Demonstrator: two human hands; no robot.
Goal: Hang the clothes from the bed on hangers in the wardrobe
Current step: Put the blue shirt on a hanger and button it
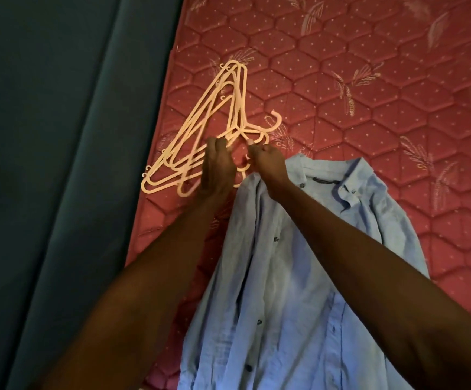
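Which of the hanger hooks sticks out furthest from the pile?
The big hook curling up to the right of the hangers, above the right hand; the other hooks bunch by the fingers.

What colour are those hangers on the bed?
The hangers are pale pink plastic, seen clearly in the head view.

Smooth pale plastic hangers (200, 130), creased blue cloth shirt (285, 277) — quilted red mattress (369, 80)

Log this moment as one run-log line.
stage: separating a hanger | left hand: grips hanger pile | right hand: pinches one hanger's neck | blue shirt: flat on mattress, not yet hung
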